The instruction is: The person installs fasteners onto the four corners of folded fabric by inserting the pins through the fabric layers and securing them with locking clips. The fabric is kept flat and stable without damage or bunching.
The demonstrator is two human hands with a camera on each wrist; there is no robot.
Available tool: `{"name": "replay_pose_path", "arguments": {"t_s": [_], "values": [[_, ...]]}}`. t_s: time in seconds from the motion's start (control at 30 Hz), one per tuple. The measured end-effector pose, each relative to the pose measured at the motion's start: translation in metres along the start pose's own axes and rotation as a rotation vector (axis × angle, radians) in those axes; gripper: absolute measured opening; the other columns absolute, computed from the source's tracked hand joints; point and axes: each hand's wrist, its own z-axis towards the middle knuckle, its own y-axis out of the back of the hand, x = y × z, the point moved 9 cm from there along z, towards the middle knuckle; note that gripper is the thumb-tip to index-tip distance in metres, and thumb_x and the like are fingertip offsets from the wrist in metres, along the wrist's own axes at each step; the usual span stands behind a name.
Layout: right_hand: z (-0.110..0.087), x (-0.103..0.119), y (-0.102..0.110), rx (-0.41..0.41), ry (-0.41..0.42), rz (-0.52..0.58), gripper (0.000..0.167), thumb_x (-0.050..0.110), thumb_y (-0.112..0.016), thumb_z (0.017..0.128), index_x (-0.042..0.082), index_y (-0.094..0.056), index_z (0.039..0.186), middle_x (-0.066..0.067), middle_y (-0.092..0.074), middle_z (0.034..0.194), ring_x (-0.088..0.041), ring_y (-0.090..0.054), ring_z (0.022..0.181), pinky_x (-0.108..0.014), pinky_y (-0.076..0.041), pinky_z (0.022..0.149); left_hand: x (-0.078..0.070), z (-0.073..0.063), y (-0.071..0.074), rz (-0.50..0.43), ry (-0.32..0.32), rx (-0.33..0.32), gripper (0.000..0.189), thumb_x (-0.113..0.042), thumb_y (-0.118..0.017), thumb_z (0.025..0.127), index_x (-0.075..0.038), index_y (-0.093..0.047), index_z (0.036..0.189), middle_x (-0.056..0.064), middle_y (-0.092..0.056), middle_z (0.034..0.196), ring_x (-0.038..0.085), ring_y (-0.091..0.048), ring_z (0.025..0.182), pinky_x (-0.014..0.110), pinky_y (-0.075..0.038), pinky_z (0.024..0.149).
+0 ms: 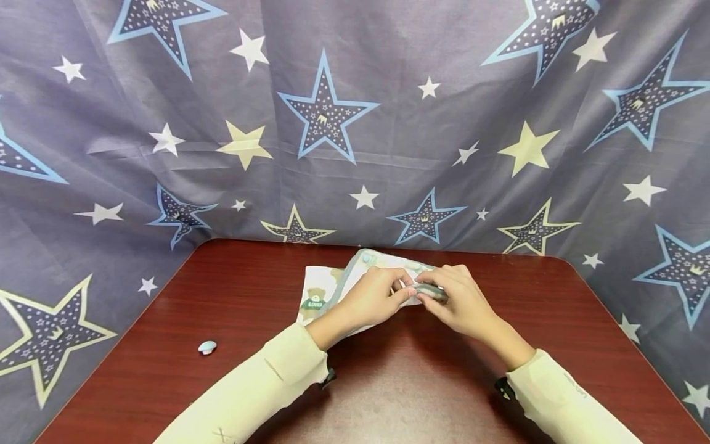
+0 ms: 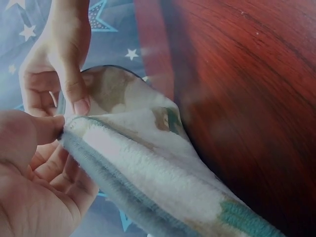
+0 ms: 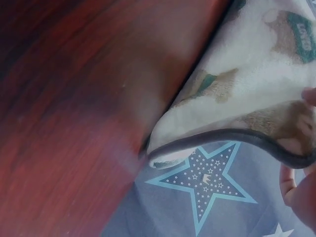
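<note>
A soft white cloth (image 1: 316, 290) printed with brown bears in green shirts lies partly folded over near the table's far edge. Grey-green binding runs along its border. My left hand (image 1: 377, 296) pinches the bound edge between thumb and fingers, and the left wrist view shows the cloth (image 2: 143, 168) sloping away from that grip. Close beside it, my right hand (image 1: 457, 299) holds the edge too, its thumb on top of the fabric. In the right wrist view, fingertips (image 3: 296, 197) show at the dark edge of the cloth (image 3: 222, 98).
A small light blue domed piece (image 1: 208, 347) sits on the left part of the reddish-brown table (image 1: 249, 277). Behind the table hangs a grey curtain (image 1: 388, 154) printed with stars, close to the far edge.
</note>
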Motion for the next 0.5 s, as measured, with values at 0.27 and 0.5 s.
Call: {"name": "replay_pose_path", "arguments": {"t_s": [0.27,0.5], "values": [[-0.0025,0.0007,-0.0001,-0.015,0.031,0.037,0.021,0.004,-0.079,0.079,0.014,-0.069,0.095,0.006,-0.066,0.085,-0.018,-0.06,0.079,-0.04,-0.038,0.082,-0.0015,-0.0017,-0.0011,0.008,-0.012,0.01,0.007,-0.022,-0.069,0.1,-0.016,-0.071,0.098,-0.014,-0.065,0.074,0.001,-0.057,0.06,0.022,-0.047,0.061],[-0.0021,0.0022,-0.0005,-0.003,0.049,0.059,0.025,0.001,-0.08,0.078,0.015,-0.069,0.096,0.009,-0.067,0.084,-0.014,-0.057,0.077,-0.039,-0.037,0.082,0.0046,-0.0096,0.0059,0.051,-0.014,0.01,0.008,-0.027,-0.074,0.096,-0.02,-0.07,0.096,-0.014,-0.064,0.072,0.003,-0.056,0.062,0.025,-0.046,0.061]]}}
